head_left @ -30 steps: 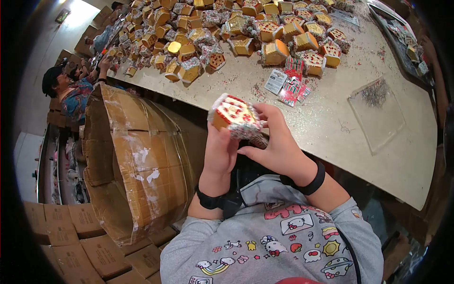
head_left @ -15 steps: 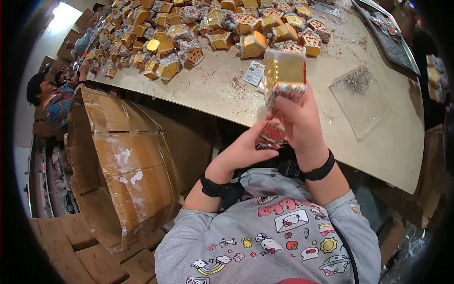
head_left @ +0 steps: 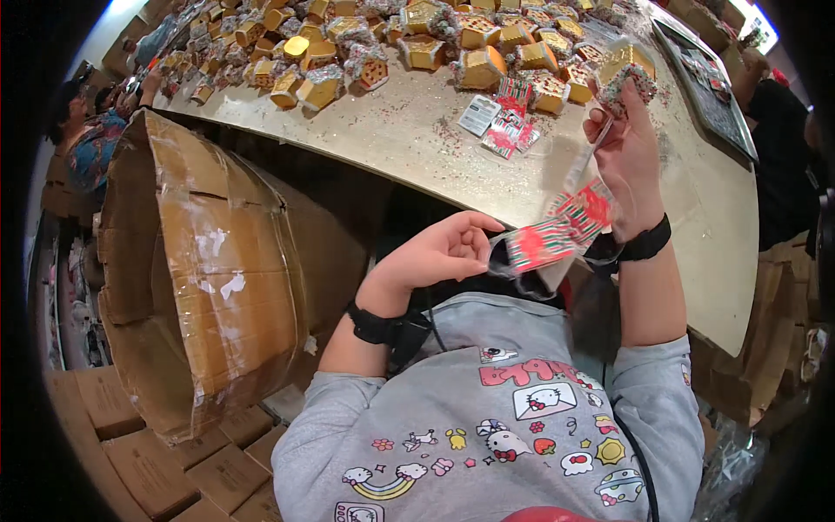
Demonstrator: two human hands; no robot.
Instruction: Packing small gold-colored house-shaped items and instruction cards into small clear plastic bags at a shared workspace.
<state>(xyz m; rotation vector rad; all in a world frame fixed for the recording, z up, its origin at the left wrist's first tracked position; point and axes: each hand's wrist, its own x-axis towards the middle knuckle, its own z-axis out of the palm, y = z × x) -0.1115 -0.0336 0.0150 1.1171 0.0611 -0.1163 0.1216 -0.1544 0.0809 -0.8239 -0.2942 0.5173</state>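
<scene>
Crowding the glitter-strewn tan table, small gold boxes; cardboard carton alongside.

A small gold box with a glittered top is held up over the table by the right hand. A clear sleeve with red, green and white striped cards is pinched by the left hand off the table's near edge. Many gold boxes are heaped along the far edge. An open cardboard carton is seen beside the near-left edge.
</scene>
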